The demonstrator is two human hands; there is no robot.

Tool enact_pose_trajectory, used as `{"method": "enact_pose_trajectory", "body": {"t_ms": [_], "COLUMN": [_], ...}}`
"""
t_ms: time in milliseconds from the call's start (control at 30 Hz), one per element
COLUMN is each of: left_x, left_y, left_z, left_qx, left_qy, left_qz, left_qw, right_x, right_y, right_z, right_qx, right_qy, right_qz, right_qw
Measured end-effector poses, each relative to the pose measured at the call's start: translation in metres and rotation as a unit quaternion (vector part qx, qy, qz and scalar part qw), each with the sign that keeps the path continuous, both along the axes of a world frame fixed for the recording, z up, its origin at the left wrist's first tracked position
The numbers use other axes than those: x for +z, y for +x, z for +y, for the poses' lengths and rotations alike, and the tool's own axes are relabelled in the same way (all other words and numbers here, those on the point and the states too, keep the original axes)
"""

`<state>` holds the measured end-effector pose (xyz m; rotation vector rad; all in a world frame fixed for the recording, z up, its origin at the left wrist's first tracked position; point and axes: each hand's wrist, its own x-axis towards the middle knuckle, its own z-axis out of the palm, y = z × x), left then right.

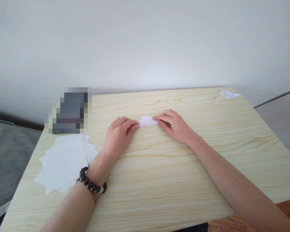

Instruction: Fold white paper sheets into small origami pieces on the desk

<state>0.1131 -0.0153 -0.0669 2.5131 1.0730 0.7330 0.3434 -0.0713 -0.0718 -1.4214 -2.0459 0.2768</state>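
A small folded piece of white paper [147,121] lies on the light wooden table [159,180], near the middle. My left hand [118,135] pinches its left end with fingers curled together. My right hand [174,125] presses its fingertips on the paper's right end, fingers held close together. A dark bead bracelet [90,184] circles my left wrist.
A fanned stack of white paper sheets [65,161] lies at the table's left side. A blurred dark object [70,111] stands behind the stack. Another small folded white paper [228,94] sits at the far right corner. A white wall rises behind the table.
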Motion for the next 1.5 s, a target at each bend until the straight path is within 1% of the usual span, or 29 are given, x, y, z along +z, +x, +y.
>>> {"method": "enact_pose_trajectory", "body": {"t_ms": [100,267,433,667,833,900,1000,1067,1200,1500], "left_x": [0.001,0.001,0.001,0.001,0.002,0.003,0.003,0.003,0.001,-0.001], "left_y": [0.002,0.005,0.005,0.005,0.006,0.006,0.006,0.005,0.005,0.003], "left_z": [-0.001,-0.001,-0.001,0.0,-0.001,-0.003,-0.005,-0.005,-0.004,-0.002], "left_qx": [0.017,0.04,0.063,0.065,0.07,0.06,0.036,0.029,0.034,0.059], "left_qy": [-0.019,-0.048,-0.055,-0.059,-0.066,-0.059,-0.046,-0.042,-0.05,-0.031], "left_qz": [0.011,-0.027,-0.026,-0.023,-0.005,0.002,0.008,0.011,0.013,0.0], "left_qw": [1.0,0.998,0.996,0.996,0.995,0.996,0.998,0.999,0.998,0.998], "right_x": [0.002,0.004,0.004,0.004,0.006,0.007,0.004,0.002,-0.002,-0.001], "right_y": [-0.002,-0.004,-0.007,-0.007,-0.005,-0.004,-0.002,-0.002,-0.001,0.003], "right_z": [-0.001,0.0,0.001,0.001,0.0,-0.001,-0.002,-0.003,-0.004,-0.004], "right_qx": [-0.004,-0.036,-0.063,-0.069,-0.056,-0.04,0.003,0.019,0.013,0.008], "right_qy": [-0.01,-0.038,-0.059,-0.075,-0.086,-0.075,-0.041,-0.021,0.0,0.019], "right_qz": [0.0,0.02,0.042,0.057,0.071,0.063,0.038,0.019,-0.001,0.02], "right_qw": [1.0,0.998,0.995,0.993,0.992,0.994,0.998,0.999,1.0,1.0]}}
